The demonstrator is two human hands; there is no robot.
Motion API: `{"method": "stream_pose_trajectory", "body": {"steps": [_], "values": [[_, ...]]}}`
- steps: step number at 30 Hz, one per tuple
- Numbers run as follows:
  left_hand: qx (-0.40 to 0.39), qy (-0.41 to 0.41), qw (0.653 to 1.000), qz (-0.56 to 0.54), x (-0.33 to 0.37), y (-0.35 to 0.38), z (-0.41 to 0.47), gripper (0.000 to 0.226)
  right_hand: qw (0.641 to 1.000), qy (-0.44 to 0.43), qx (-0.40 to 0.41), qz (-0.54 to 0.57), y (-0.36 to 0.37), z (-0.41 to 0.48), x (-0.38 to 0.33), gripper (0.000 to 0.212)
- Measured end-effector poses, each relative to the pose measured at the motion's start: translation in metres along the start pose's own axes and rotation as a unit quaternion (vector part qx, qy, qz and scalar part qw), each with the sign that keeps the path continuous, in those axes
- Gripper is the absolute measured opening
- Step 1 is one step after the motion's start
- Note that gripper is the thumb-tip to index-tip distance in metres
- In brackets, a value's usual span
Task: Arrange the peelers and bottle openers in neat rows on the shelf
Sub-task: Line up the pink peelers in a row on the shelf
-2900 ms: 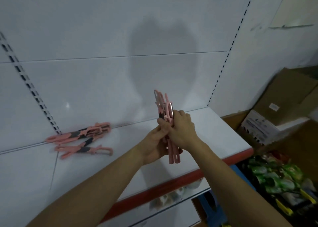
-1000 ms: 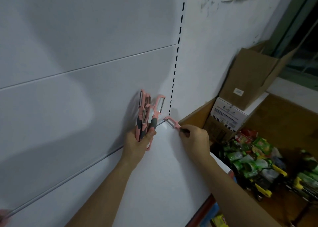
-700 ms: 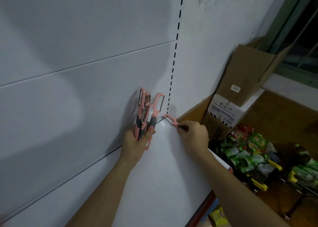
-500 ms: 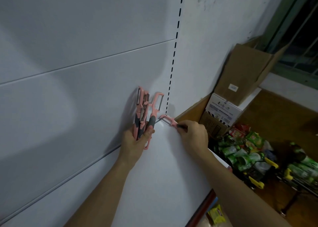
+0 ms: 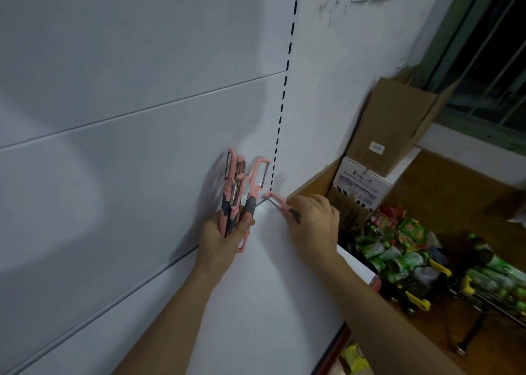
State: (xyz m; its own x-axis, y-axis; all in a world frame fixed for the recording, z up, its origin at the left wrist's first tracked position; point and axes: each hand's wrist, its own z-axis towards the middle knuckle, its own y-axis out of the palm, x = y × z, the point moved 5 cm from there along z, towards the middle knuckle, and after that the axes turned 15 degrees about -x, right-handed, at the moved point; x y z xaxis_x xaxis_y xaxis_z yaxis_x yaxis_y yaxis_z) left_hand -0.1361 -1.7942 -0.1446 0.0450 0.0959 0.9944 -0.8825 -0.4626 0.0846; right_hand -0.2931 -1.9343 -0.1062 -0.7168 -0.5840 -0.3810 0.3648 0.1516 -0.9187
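Row begun, shelf (image 5: 270,295) corner.
Right grip (image 5: 313,222) pinches one peeler (image 5: 276,201), newly split off; left grip (image 5: 223,242) beside it clasps the bundle (image 5: 237,188).

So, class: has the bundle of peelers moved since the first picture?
Yes: the bundle of peelers in the left hand went right, to beside the slotted upright.

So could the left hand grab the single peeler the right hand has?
Probably not: the left hand is close beside it but grips a bunch of peelers, and the right hand covers the handle of the single peeler.
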Motion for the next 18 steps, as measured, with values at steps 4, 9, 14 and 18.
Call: {"method": "stream_pose_trajectory", "body": {"steps": [4,9,14,18], "values": [[-0.031,0.019,0.999,0.013,0.004,0.004,0.0,0.034,0.945,-0.107,-0.061,0.302,-0.002,-0.015,-0.046,0.027],[-0.076,0.048,0.995,0.032,0.007,0.012,-0.001,0.019,0.831,-0.065,-0.075,0.548,0.001,-0.02,-0.058,0.019],[-0.02,0.027,0.999,0.005,-0.002,0.004,0.003,0.007,0.863,-0.063,-0.003,0.501,-0.019,-0.016,-0.024,0.021],[-0.042,0.023,0.998,0.027,-0.006,0.007,0.006,0.012,0.964,-0.071,-0.018,0.254,-0.024,-0.009,-0.002,0.026]]}}
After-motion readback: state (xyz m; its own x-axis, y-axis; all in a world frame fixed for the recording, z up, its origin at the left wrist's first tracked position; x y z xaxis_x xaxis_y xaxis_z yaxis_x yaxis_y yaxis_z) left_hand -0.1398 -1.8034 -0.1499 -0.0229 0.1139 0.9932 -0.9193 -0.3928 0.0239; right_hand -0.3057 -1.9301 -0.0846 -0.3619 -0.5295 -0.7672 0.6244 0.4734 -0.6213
